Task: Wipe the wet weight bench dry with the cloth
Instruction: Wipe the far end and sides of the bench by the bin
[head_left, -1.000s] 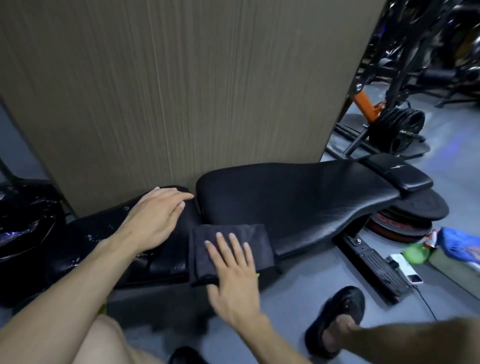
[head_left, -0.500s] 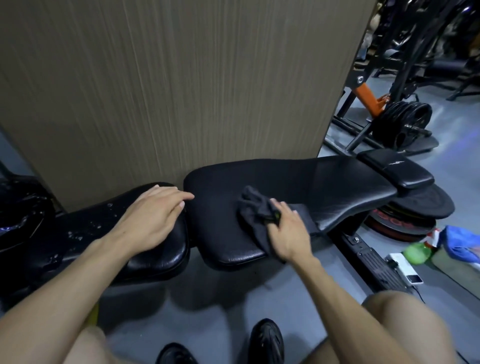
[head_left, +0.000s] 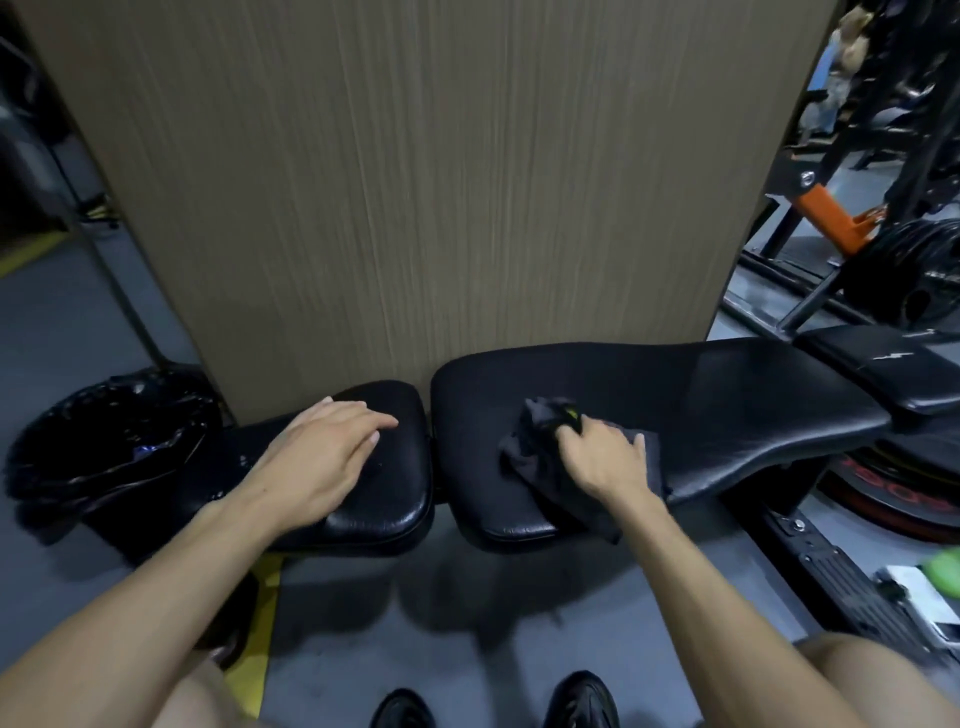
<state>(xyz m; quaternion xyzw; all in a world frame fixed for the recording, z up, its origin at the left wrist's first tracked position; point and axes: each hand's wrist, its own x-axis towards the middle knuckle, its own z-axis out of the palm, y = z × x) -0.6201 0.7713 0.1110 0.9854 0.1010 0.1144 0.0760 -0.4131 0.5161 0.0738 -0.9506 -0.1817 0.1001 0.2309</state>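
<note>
The black padded weight bench has a long back pad (head_left: 701, 415) on the right and a short seat pad (head_left: 395, 499) on the left, with a gap between them. My right hand (head_left: 602, 457) is closed on a bunched dark grey cloth (head_left: 535, 457) pressed onto the near left part of the back pad; one corner of the cloth hangs over the pad's front edge. My left hand (head_left: 322, 452) lies flat, fingers apart, on the seat pad. Small water drops show on the seat pad to the left of my wrist.
A wood-grain panel (head_left: 405, 182) stands right behind the bench. A black-lined bin (head_left: 104, 431) sits at the left. Weight plates (head_left: 914, 280) and a rack with an orange bracket (head_left: 831, 213) are at the right. My shoes (head_left: 582, 696) are on the grey floor below.
My right hand went from lying flat on the cloth at the front edge to gripping it bunched up on the back pad. My view shifted to face the bench squarely. My left hand stayed on the seat pad.
</note>
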